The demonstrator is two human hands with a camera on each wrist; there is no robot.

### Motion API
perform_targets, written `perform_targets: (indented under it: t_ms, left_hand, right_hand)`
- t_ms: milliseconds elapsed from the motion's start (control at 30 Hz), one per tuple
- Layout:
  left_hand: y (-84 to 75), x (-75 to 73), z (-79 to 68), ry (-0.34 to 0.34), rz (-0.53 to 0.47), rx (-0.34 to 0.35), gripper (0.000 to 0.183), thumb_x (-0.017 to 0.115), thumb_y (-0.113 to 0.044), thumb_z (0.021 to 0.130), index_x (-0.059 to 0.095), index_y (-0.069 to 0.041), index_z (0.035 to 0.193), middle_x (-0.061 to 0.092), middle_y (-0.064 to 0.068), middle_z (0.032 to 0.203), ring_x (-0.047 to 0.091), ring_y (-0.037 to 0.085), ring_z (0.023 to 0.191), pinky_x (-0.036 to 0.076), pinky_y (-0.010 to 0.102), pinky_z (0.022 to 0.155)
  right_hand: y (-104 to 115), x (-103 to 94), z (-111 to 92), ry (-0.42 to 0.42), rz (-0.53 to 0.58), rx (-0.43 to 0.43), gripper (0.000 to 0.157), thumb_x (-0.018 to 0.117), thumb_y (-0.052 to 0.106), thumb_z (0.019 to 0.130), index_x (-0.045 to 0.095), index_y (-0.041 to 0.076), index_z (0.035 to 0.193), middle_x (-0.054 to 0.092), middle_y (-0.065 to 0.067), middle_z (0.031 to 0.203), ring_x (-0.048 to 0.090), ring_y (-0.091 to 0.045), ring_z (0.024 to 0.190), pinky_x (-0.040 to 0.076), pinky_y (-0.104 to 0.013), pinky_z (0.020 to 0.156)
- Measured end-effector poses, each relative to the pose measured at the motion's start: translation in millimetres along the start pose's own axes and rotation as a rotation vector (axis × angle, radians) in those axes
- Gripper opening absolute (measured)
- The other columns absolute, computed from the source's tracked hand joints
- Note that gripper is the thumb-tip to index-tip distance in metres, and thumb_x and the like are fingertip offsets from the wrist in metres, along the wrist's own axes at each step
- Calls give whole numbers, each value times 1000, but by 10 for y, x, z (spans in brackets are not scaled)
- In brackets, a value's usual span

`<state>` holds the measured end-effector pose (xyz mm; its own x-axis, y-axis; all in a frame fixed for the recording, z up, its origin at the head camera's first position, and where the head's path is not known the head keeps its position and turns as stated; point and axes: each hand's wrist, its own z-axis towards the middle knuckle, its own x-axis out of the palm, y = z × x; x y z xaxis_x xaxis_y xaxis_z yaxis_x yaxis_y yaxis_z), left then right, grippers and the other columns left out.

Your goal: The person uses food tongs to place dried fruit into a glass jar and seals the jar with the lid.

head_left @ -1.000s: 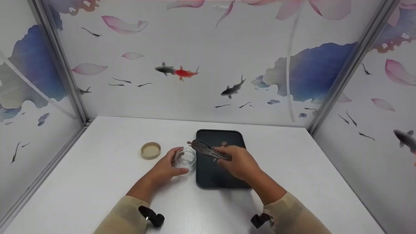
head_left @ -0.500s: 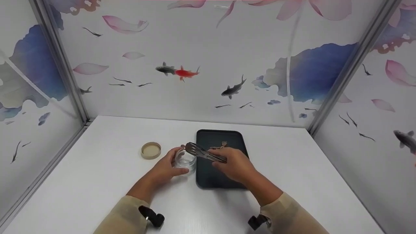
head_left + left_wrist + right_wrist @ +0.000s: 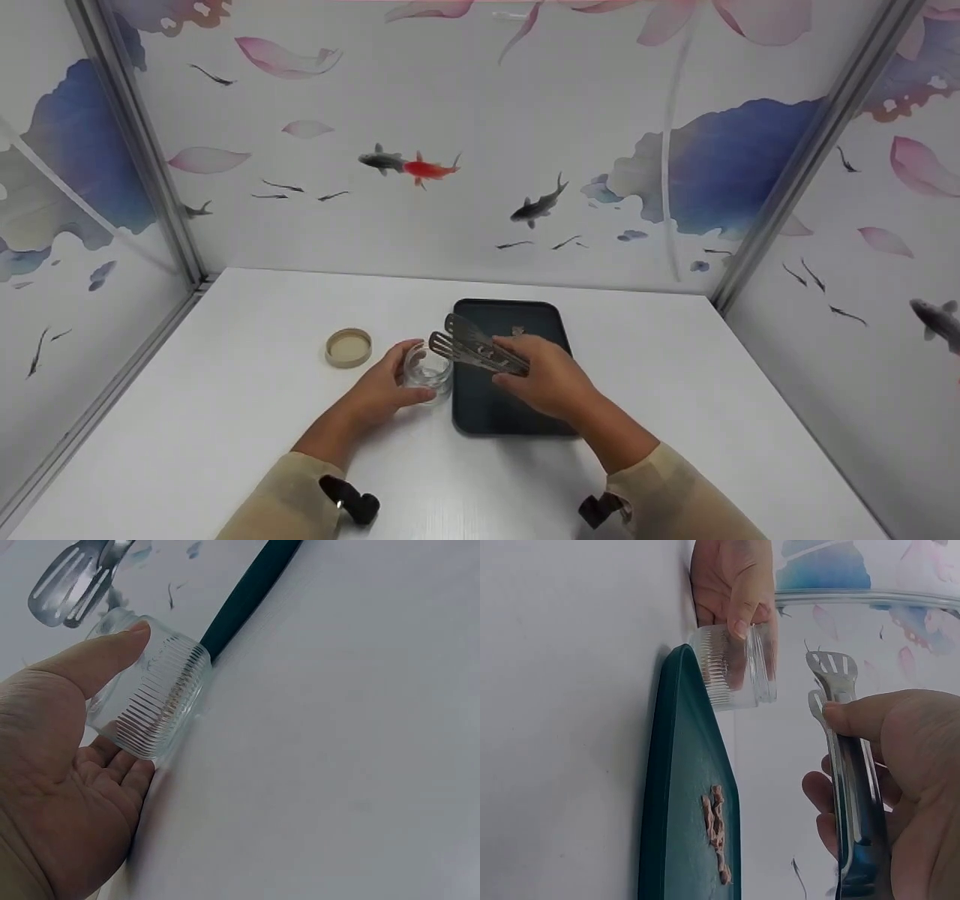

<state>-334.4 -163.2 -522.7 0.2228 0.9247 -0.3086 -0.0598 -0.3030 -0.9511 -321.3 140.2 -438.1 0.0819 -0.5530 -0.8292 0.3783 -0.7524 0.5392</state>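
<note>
A clear ribbed glass jar (image 3: 431,371) stands on the table with its mouth upward. My left hand (image 3: 381,386) holds it, the thumb on the near side and fingers on the far side. Metal serving tongs (image 3: 478,352) with slotted ends are gripped in my right hand (image 3: 553,379). Their tips are spread above the left edge of the dark green tray (image 3: 499,411), beside the jar's mouth, with nothing seen between them. Several brown, knobbly strips (image 3: 717,829) lie on the tray, mostly hidden by the right hand in the head view. Whether the jar holds anything, I cannot tell.
A round beige lid (image 3: 349,348) lies upturned on the white table (image 3: 255,405), left of the jar. White panels (image 3: 465,90) printed with fish and petals enclose the table at the back and sides.
A brown piece at the tongs' tips is no longer there. The tongs reached over the jar's mouth, then spread and drew slightly back to the right. The left hand and jar stayed put.
</note>
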Motion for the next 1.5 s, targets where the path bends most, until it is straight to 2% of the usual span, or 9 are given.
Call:
perform_targets:
  t_ms: [67, 167, 233, 333, 567, 833, 1167, 1500]
  left_hand:
    - [10, 0, 4, -2, 4, 3, 95, 92, -28, 86, 38, -24, 164, 48, 6, 168, 33, 33, 164, 27, 52, 135]
    - [20, 0, 10, -3, -7, 10, 96, 92, -27, 86, 38, -22, 164, 49, 7, 167, 34, 34, 163, 27, 53, 134]
    - [18, 1, 8, -8, -5, 7, 96, 93, -27, 85, 39, -23, 164, 49, 7, 167, 35, 35, 163, 28, 53, 134]
    - [19, 3, 3, -16, 3, -1, 96, 94, -28, 84, 39, -25, 163, 48, 5, 167, 35, 35, 163, 29, 52, 134]
    - [19, -7, -1, -9, 4, 5, 95, 93, -29, 85, 39, -26, 163, 48, 6, 168, 33, 35, 163, 28, 52, 134]
    - [-5, -11, -21, -9, 23, 1, 94, 92, -30, 87, 38, -26, 164, 43, 7, 170, 35, 34, 163, 32, 51, 133]
    - [-1, -5, -25, -14, 30, -6, 94, 92, -31, 86, 39, -27, 163, 44, 5, 170, 36, 34, 163, 30, 52, 134]
    - [8, 4, -24, -26, 37, -4, 93, 93, -32, 85, 41, -30, 161, 48, 2, 167, 38, 31, 162, 30, 50, 134]
  right_hand:
    - [-23, -21, 23, -18, -4, 18, 68, 84, 38, 94, 56, 32, 157, 55, -4, 162, 62, -24, 135, 55, -48, 104]
    - [-90, -57, 79, -51, -15, 17, 73, 85, 39, 93, 54, 28, 158, 59, -3, 157, 64, -24, 129, 54, -48, 102]
    - [-138, -90, 116, -59, -15, 31, 74, 85, 38, 94, 53, 27, 159, 60, -3, 156, 64, -24, 124, 54, -46, 98]
    - [-220, -142, 175, -58, -14, 65, 74, 83, 37, 95, 51, 26, 160, 58, -5, 157, 63, -28, 126, 53, -46, 97]
    - [-436, -242, 300, -54, -23, 145, 74, 80, 37, 98, 48, 21, 163, 52, -12, 163, 55, -34, 146, 49, -57, 116]
    - [-706, -293, 394, -62, -39, 205, 74, 77, 36, 98, 47, 16, 163, 49, -17, 165, 51, -38, 149, 44, -59, 121]
    - [-916, -229, 484, -44, -66, 292, 72, 75, 32, 99, 47, 10, 162, 50, -18, 164, 52, -38, 149, 44, -59, 122]
    - [-982, -158, 568, -30, -70, 342, 68, 78, 29, 98, 53, 7, 157, 59, -18, 155, 60, -33, 134, 50, -56, 115]
